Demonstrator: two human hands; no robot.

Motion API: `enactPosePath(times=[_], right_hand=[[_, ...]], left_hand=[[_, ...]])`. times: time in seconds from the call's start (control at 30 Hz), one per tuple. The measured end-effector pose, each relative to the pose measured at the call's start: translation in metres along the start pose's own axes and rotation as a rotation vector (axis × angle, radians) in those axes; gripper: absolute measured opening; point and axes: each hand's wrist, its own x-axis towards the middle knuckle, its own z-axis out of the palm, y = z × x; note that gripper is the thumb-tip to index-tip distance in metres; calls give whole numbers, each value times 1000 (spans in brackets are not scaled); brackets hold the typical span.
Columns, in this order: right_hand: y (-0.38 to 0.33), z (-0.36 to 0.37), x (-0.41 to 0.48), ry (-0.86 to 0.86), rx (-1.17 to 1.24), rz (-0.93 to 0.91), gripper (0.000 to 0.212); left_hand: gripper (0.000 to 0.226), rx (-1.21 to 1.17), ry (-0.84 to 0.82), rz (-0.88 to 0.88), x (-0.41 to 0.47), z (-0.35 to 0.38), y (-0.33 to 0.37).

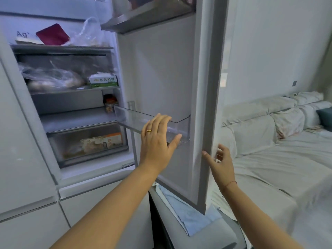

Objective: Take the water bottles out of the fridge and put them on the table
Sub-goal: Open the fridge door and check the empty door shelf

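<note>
The fridge stands open in front of me, its right door [201,87] swung out. A clear door bin [129,114] on that door holds nothing that I can see. No water bottle shows anywhere in view. My left hand [158,141], wearing a gold ring, is spread open with its fingers over the bin's front rim. My right hand [220,162] is open at the door's outer edge, thumb on the inner side and fingers behind the edge.
Fridge shelves [62,49] hold plastic bags, a red packet [53,35], a green-and-white carton [104,80] and a small jar [109,105]. A drawer [86,142] sits below. A folded blue cloth [188,211] lies on a surface under the door. A covered sofa [278,141] is at right.
</note>
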Motion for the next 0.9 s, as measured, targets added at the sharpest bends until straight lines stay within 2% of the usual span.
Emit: enactPosePath(times=[0.13,0.33,0.57,0.73,0.9], right_hand=[[-17,19,-43,30,-4,-33,57],[-49,77,-116,21,-26,-46,59],[-73,153,-173,-148,-25,-42,54],[-83,217,-190,-220,-166,-91,69],[-89,287,-194,-283,-218,-141,98]], left_hand=[[55,3,11,-23,-20,-36,-19],[75,64,-110,-71,-55,-107,-66],[71,153,-127,-53,-94,-179,-119],[73,178,-181,-51,-102,-205,-156],[74,179,-178,-117,-98,-215,-190]])
